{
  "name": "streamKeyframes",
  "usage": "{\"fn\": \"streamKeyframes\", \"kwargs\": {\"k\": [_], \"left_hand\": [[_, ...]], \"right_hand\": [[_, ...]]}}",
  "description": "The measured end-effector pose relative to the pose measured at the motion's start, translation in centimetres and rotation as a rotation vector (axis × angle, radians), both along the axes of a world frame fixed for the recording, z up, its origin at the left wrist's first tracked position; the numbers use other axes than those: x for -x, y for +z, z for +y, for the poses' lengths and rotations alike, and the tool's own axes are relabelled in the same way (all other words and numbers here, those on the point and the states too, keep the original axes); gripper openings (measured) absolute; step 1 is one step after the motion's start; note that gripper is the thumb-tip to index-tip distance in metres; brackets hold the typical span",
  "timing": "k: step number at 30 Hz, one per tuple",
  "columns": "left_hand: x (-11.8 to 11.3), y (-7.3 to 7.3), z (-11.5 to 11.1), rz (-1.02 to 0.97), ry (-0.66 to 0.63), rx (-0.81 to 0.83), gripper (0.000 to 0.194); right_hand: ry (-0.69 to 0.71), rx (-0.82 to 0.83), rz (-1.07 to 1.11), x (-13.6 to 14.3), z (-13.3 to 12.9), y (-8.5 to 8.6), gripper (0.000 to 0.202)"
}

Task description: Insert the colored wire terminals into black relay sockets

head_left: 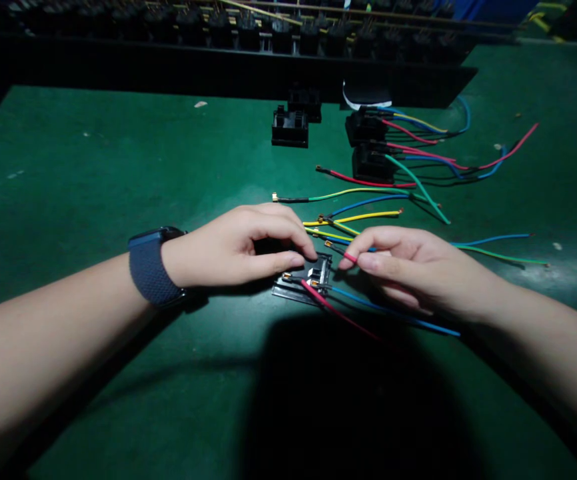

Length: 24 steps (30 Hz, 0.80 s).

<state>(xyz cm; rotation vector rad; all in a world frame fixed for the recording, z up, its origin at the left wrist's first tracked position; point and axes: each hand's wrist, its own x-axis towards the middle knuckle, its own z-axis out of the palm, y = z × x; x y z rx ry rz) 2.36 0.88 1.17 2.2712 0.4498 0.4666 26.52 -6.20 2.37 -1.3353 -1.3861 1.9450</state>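
Observation:
A black plastic socket part (302, 275) lies on the green surface, with a red wire (331, 307) and a blue wire (383, 309) running from its terminals. My left hand (256, 243), below a dark watch, rests its fingers and thumb around the part's upper left side, gripping it. Just right of the part, my right hand (408, 267) pinches a short red wire (350, 257) between thumb and index finger. That wire's metal terminal points left, above the part.
Loose yellow (368, 217), green-yellow (348, 192) and red wires (373, 183) lie beyond my hands. Two wired black sockets (372, 165) sit farther back, near unwired black parts (290, 129). A long black rack (193, 73) spans the far side.

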Motion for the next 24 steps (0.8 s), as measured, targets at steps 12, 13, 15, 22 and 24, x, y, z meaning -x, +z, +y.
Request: {"fn": "streamKeyframes", "kwargs": {"k": [12, 13, 15, 22, 24], "left_hand": [[-0.04, -0.05, -0.02, 0.013, 0.01, 0.002, 0.015], [-0.03, -0.06, -0.03, 0.01, 0.007, -0.003, 0.014], [-0.02, -0.07, -0.07, 0.014, 0.001, -0.008, 0.014], [-0.06, -0.1, -0.1, 0.051, 0.009, -0.007, 0.016], [-0.02, -0.13, -0.1, 0.046, 0.007, -0.014, 0.016]], "right_hand": [[0.104, 0.018, -0.102, 0.02, -0.02, -0.01, 0.027], [0.111, 0.012, -0.108, 0.01, 0.01, 0.01, 0.028], [0.116, -0.001, -0.124, -0.01, 0.06, 0.04, 0.028], [0.124, 0.012, -0.104, -0.06, 0.08, 0.07, 0.03], [0.127, 0.023, -0.083, -0.09, 0.06, 0.05, 0.031]]}}
